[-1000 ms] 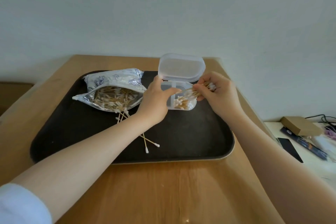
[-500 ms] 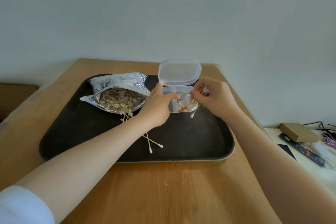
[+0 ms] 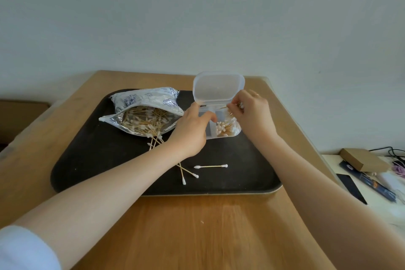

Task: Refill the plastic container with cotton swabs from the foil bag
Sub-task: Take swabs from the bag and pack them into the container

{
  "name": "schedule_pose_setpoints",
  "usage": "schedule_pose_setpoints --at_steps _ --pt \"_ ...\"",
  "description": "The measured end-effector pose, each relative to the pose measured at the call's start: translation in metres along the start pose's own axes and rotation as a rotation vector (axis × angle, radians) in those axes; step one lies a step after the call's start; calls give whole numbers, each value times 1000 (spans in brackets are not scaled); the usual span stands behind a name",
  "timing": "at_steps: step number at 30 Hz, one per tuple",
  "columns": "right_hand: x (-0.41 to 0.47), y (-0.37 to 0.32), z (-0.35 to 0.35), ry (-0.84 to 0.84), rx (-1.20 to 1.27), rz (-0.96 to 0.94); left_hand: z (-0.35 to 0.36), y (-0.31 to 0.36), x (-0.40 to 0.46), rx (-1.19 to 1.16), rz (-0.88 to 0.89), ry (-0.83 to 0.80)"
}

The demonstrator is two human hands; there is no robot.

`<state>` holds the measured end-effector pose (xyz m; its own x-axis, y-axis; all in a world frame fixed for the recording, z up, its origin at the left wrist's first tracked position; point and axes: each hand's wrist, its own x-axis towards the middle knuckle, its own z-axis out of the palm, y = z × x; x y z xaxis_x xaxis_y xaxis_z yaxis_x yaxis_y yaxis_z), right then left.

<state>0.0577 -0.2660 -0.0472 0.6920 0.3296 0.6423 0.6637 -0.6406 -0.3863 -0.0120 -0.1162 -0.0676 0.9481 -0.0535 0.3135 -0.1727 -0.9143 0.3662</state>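
Head view: the left hand (image 3: pixel 192 129) grips the container (image 3: pixel 221 126) on the tray (image 3: pixel 241 173), lid (image 3: pixel 218 86) up, while the right hand (image 3: pixel 252 114) pinches a bunch of swabs (image 3: pixel 233 108) over it. The bag (image 3: pixel 142 114) lies open just left, with loose swabs (image 3: pixel 210 166) on the tray.

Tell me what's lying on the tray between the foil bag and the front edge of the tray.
In the head view, loose cotton swabs lie on the tray, spilling from the foil bag.
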Motion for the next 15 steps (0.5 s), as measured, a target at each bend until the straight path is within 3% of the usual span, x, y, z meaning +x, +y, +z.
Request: schedule_pose_setpoints --at_steps 8,12,15 --pt "-7 -2 15 42 -361 -472 3 -2 0 30 10 18" --pt "-18 5 15 -92 -405 -510 4 -3 1 17 5 15" --pt "-22 2 14 -234 -461 -421 5 -4 3 17 1 13"
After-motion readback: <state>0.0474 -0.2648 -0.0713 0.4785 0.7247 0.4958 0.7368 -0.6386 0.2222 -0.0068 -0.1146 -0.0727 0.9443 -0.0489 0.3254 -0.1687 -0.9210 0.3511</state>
